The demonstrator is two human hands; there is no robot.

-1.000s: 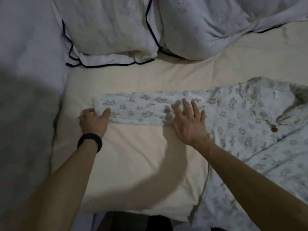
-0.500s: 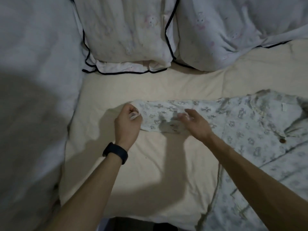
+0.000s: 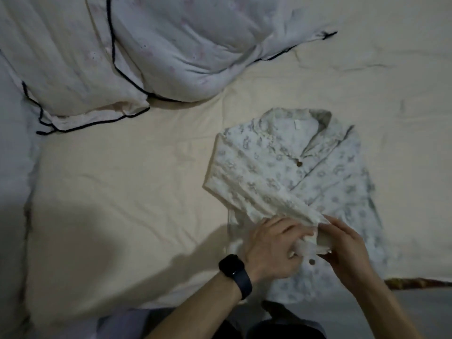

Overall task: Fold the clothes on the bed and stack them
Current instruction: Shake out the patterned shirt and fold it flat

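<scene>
Change: sleeve [image 3: 256, 182] no longer lying stretched toward left of frame as half second ago; now lying folded diagonally across front of shirt [image 3: 330, 172], cuff end reaching lower centre. Left hand [image 3: 271, 248], earlier pinching cuff out on sheet, now gripping cuff end just beside right hand [image 3: 347, 245]; both pinching it, fingers curled round fabric. Shirt lying collar toward top, right of centre on bed [image 3: 122, 192]. Pillows [image 3: 73, 69] lying at upper left. Black watch [image 3: 234, 272] sitting on left wrist.
</scene>
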